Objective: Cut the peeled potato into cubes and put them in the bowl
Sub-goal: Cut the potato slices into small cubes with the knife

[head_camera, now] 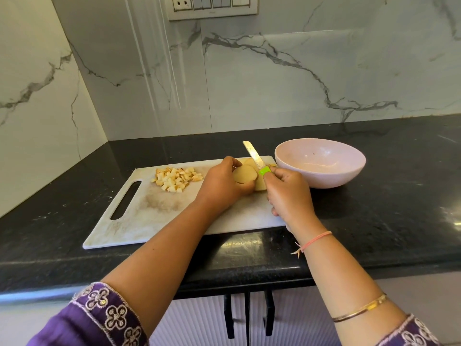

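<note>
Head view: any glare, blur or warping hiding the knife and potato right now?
Head view: soft, even light, knife and potato reasonably sharp; head view: wide-angle bowing of the wall seams and countertop edge; head view: light glare on the countertop at far right and inside the bowl, none over the cut; the left hand covers part of the potato.

Purple embroidered sleeves (99, 315), gold bangle (361, 308)

A black speckled stone countertop (374, 221) is running beneath a white grey-veined marble wall (274, 83). A white switch panel (213, 6) is sitting high on that wall, and black cabinet handles (229, 318) are hanging below the counter edge.
</note>
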